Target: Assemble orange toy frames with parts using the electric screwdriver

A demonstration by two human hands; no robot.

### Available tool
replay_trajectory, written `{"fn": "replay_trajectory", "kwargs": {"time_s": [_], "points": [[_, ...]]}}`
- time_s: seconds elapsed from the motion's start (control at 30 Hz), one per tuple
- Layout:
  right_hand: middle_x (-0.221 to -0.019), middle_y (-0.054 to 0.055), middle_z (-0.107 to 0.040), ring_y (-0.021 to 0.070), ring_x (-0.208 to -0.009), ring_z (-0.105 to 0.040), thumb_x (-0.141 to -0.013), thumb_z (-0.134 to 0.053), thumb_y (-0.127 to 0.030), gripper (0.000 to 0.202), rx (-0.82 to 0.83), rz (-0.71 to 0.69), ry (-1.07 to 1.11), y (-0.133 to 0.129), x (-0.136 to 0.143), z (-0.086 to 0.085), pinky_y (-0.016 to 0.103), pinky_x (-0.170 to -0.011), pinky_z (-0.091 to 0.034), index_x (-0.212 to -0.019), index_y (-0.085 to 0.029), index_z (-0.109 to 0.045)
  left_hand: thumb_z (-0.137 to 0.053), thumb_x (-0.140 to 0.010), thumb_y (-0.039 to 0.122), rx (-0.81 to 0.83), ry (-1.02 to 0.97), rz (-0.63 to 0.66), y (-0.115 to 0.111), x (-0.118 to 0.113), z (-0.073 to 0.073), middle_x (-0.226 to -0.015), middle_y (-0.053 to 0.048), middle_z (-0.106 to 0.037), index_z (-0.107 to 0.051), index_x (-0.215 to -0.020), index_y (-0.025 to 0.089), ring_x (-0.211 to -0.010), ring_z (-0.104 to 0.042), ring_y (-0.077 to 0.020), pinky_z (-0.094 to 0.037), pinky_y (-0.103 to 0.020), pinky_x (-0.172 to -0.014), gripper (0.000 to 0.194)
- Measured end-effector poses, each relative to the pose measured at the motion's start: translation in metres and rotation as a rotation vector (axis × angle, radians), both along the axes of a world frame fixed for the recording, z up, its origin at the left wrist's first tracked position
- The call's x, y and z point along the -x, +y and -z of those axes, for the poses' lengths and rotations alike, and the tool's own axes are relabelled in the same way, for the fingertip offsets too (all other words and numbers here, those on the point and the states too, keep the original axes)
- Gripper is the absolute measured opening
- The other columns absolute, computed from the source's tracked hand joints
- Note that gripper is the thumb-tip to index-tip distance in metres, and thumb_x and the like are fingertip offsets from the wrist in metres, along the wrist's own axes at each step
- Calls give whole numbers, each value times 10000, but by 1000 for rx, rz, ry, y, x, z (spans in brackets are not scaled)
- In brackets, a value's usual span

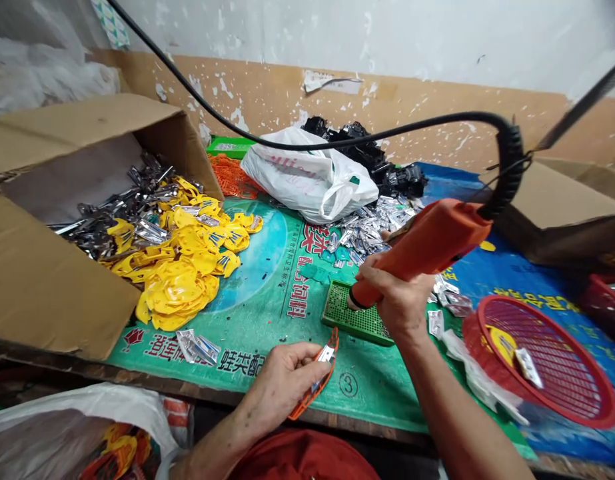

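My right hand (404, 300) is wrapped round an orange electric screwdriver (432, 237) hanging on a black cord. The tool's tip points down at a green perforated tray (340, 312); whether it touches a screw there I cannot tell. Near the table's front edge, my left hand (287, 373) pinches a thin orange plastic part (333, 343) with a small silver plate (326, 354) against it. Left of that hand lie a few loose silver plates (197, 348). Farther left, yellow plastic pieces (182, 287) are heaped at the mouth of a cardboard box (52, 267).
A white plastic bag (307, 177) sits at the back beside black parts (407, 180). Silver plates (370, 223) are piled before it. At right stands a red basket (594, 373) with a few pieces inside. The black cord (347, 142) arches across the workspace.
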State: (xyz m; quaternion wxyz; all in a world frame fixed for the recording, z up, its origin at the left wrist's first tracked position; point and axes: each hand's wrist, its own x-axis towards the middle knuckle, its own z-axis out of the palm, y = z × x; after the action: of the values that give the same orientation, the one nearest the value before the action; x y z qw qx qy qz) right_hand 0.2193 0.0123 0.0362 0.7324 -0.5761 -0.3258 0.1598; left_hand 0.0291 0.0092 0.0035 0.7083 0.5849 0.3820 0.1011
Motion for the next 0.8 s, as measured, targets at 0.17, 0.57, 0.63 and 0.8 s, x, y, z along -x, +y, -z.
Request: {"fn": "replay_trajectory", "kwargs": {"time_s": [0.17, 0.57, 0.63, 0.8], "points": [[-605, -19, -611, 132, -520, -555, -537, -761, -176, 160, 5, -3, 17, -2, -1, -2, 314, -549, -485, -616, -165, -622, -626, -687, 406, -16, 0, -113, 2, 0, 6, -581, 75, -461, -559, -1220, 109, -497, -400, -92, -323, -217, -485, 614], [-564, -34, -609, 149, -496, -544, -523, -770, -161, 149, 30, 0, 19, -4, 0, -2, 322, -504, -449, -551, -224, -637, -590, -751, 379, -46, -10, -57, 2, 3, 6, -644, 20, -522, -702, -992, 126, -563, -416, -90, -334, -207, -519, 367], [-560, -37, -604, 148, -494, -537, -522, -765, -148, 161, 38, 6, 6, -4, 0, -2, 321, -499, -446, -546, -236, -632, -601, -743, 369, -49, -25, -60, 3, 3, 6, -647, 23, -519, -709, -965, 137, -569, -418, -88, -338, -205, -528, 339], [-565, -33, -588, 142, -532, -536, -525, -759, -143, 159, 33, -25, -18, -4, 1, -3, 311, -518, -452, -554, -209, -618, -611, -739, 353, -46, -49, -71, 4, 3, 6, -658, 26, -521, -709, -931, 145, -593, -432, -89, -360, -208, -566, 300]]}}
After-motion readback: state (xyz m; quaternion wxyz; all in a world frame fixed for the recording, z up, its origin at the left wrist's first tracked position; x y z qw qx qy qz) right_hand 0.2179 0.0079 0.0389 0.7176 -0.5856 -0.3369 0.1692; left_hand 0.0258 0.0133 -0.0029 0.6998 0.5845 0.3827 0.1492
